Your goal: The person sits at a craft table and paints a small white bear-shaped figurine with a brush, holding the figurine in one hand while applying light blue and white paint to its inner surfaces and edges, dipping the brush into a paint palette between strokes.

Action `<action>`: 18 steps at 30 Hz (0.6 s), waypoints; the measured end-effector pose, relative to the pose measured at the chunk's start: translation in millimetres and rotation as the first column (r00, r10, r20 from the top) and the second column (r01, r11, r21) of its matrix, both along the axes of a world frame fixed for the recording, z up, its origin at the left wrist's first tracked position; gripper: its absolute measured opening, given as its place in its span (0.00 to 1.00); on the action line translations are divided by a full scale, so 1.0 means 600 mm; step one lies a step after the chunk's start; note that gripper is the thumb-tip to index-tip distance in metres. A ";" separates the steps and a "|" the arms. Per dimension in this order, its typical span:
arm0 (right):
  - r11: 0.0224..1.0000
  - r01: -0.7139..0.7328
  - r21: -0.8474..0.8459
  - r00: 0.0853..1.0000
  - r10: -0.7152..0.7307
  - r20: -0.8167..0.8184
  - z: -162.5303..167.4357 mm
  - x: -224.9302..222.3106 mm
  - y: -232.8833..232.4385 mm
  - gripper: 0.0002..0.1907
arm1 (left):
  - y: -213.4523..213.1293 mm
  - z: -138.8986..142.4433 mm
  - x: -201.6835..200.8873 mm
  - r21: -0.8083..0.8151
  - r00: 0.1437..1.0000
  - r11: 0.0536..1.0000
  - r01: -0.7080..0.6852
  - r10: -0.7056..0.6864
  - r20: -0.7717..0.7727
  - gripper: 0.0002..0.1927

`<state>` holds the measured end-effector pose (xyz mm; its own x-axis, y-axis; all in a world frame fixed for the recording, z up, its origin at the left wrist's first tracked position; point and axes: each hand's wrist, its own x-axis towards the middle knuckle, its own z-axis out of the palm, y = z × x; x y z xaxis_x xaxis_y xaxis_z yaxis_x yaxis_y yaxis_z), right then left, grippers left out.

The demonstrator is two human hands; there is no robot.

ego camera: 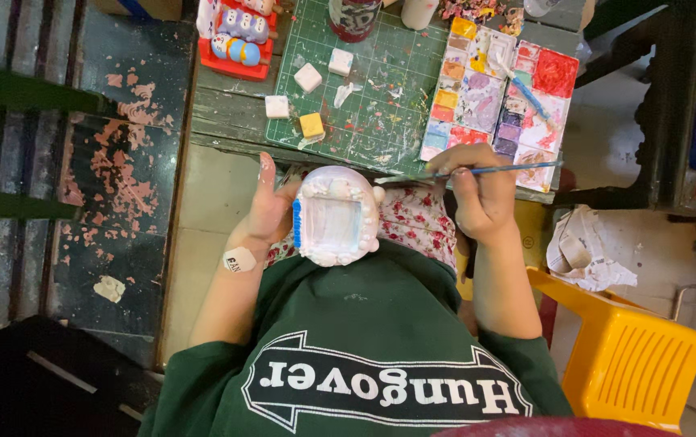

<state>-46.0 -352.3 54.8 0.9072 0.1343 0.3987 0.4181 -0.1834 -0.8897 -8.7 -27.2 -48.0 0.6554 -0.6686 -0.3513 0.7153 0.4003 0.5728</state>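
My left hand [269, 204] cradles a white plaster frame-shaped figure [336, 217] with a square recess and a blue stripe on its left side, held over my lap. My right hand [481, 198] grips a thin blue-handled paintbrush [477, 171], its tip pointing left toward the figure's upper right edge. A paint palette [495, 93] with several wells of red, yellow, purple and pink lies on the table just beyond my right hand, with another brush resting across it.
A green cutting mat [380, 97] holds small white and yellow blocks [310, 124]. A painted figure on a red tray [237, 36] and a dark cup [353, 16] stand at the back. A yellow plastic chair [631, 356] is at right, a worn dark bench [113, 178] at left.
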 end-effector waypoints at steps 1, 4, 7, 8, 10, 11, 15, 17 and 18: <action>1.000 -0.030 -0.002 0.999 0.030 -0.011 -0.001 0.000 0.000 0.10 | -0.001 0.002 0.001 0.004 1.000 1.000 -0.003 0.003 -0.002 0.67; 0.994 -0.080 0.072 0.995 0.084 -0.047 -0.005 0.001 -0.001 0.08 | -0.001 0.010 -0.001 0.007 1.000 1.000 -0.010 0.010 -0.015 0.67; 0.977 -0.041 0.207 0.997 0.054 -0.057 -0.016 -0.002 -0.006 0.08 | -0.003 0.016 -0.002 -0.002 0.999 1.000 -0.016 0.016 -0.028 0.67; 0.981 -0.026 0.190 0.998 0.036 -0.047 -0.023 0.000 -0.008 0.08 | -0.003 0.017 -0.001 0.000 0.999 1.000 -0.023 0.023 -0.030 0.67; 0.991 -0.011 0.136 0.999 0.015 -0.029 -0.036 -0.003 -0.013 0.08 | -0.004 0.020 0.000 -0.016 0.999 0.999 -0.029 0.028 -0.041 0.67; 0.995 -0.012 0.099 1.000 0.014 -0.020 -0.041 -0.005 -0.014 0.08 | -0.004 0.021 0.000 -0.034 0.998 0.999 -0.030 0.029 -0.048 0.68; 0.971 0.032 0.238 0.999 -0.023 -0.041 -0.042 -0.014 -0.009 0.07 | -0.006 0.029 -0.001 -0.062 0.994 0.997 -0.054 0.047 -0.102 0.68; 0.952 0.100 0.288 0.995 -0.098 -0.021 -0.040 -0.013 -0.004 0.06 | -0.002 0.035 0.001 -0.036 0.996 0.997 -0.062 0.059 -0.068 0.68; 0.940 0.138 0.311 0.990 -0.139 -0.019 -0.042 -0.014 -0.007 0.06 | -0.001 0.038 -0.002 -0.024 0.996 0.998 -0.064 0.062 -0.058 0.68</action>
